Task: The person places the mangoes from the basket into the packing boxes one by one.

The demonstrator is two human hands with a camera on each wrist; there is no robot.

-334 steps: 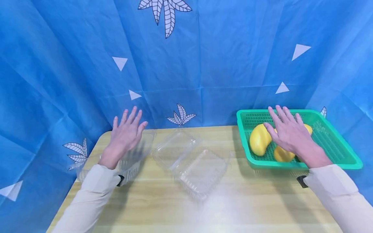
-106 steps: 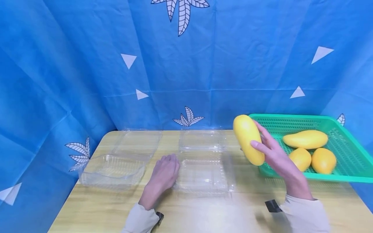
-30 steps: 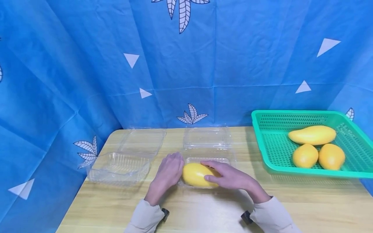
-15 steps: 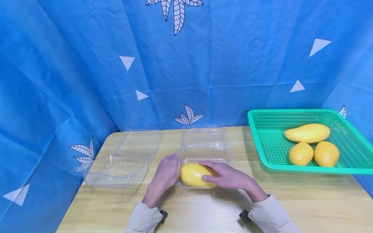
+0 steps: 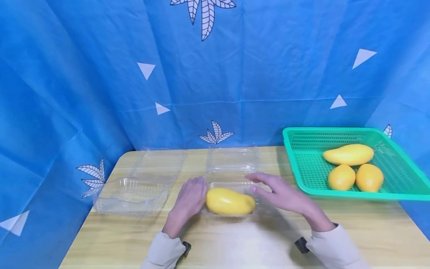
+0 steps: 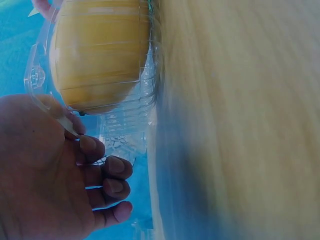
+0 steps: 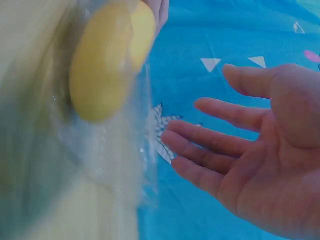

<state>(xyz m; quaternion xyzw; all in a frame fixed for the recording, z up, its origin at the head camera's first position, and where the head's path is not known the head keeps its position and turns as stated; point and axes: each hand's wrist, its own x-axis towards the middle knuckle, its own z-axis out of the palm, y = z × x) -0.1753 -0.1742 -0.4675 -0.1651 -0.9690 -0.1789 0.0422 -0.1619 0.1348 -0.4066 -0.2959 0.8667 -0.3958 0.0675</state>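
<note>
A smooth, yellow, long mango (image 5: 230, 202) is lying in a clear plastic box (image 5: 231, 184).
The left hand (image 5: 189, 198), fingers curled, is pinching the box's rim; the right hand (image 5: 282, 194) is hanging just beside it, loosely spread, holding nothing. The mango is looking firm, heavyish and slippery, so I'm guessing its fat middle is best for grabbing; the box is looking light and bendy. The pale wooden table (image 5: 235, 246) is shining under them, and a blue cloth curtain (image 5: 285, 67) is hanging behind.

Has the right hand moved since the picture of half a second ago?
Yes: in the head view, the right hand has left the mango it held and moved rightward, closer to the green basket.
</note>
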